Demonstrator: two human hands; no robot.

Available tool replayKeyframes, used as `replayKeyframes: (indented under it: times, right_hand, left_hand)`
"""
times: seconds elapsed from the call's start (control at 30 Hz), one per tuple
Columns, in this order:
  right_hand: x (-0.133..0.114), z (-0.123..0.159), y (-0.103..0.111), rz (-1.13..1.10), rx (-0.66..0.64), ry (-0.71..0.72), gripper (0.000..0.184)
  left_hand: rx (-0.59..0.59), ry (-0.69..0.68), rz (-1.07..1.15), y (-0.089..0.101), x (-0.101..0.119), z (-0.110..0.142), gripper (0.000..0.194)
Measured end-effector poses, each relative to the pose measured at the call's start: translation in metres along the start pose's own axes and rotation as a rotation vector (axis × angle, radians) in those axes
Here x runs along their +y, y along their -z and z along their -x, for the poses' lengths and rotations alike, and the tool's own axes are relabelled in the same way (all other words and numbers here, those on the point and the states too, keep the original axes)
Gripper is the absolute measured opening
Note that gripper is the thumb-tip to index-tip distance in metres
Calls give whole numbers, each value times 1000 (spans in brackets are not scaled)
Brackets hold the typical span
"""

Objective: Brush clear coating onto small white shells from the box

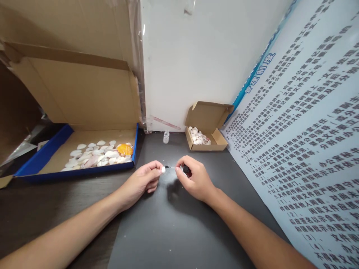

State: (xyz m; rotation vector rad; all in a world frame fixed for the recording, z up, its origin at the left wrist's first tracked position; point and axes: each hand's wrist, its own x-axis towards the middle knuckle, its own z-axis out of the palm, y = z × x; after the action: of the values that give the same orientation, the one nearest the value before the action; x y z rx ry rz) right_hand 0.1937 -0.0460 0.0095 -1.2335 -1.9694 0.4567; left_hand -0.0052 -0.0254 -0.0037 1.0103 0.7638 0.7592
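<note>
Above the dark mat, my left hand [147,176] pinches a small white shell [163,169] between thumb and forefinger. Facing it, my right hand [195,177] grips a black bottle cap [186,169], and a thin applicator brush [167,166] points left from it. The dark brush tip is close to the shell; whether they touch I cannot tell. A small clear glass bottle [166,137] with a whitish label stands upright and uncapped beyond my hands.
On the left lies a large blue-edged cardboard box [134,144], lid up, with many white shells [95,156] and an orange scallop shell [125,149]. A smaller cardboard box [209,147] of shells [198,136] is at back right. A printed poster [308,130] borders the right side.
</note>
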Motion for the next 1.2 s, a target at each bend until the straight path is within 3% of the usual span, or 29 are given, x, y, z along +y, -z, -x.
replayKeyframes:
  times: [0.07, 0.2, 0.37, 0.53, 0.7, 0.83, 1.0, 1.2]
  right_hand:
    - [-3, -8, 4, 15, -65, 10, 6]
    - [-15, -40, 26, 100, -341, 56, 6]
    - [-22, -68, 46, 125, -422, 98, 11]
    - [-16, -66, 45, 297, -424, 75, 11]
    - [-16, -66, 42, 200, -423, 126, 9]
    - [-15, -66, 41, 381, -372, 111, 11]
    - [-16, -65, 42, 196, -413, 125, 11]
    - [-16, -66, 42, 316, -358, 101, 11]
  left_hand:
    - [5, 8, 24, 0, 1, 0, 22]
    - [42, 25, 105, 1, 2, -1, 21]
    - [65, 36, 202, 3, 4, -1, 17]
    - [30, 44, 268, 5, 4, -6, 14]
    - [-25, 87, 326, 8, 4, -10, 12]
    - [-27, 88, 313, 9, 4, -8, 9]
    - [-21, 106, 330, 10, 5, -7, 9]
    - [-4, 109, 301, 11, 5, -6, 9]
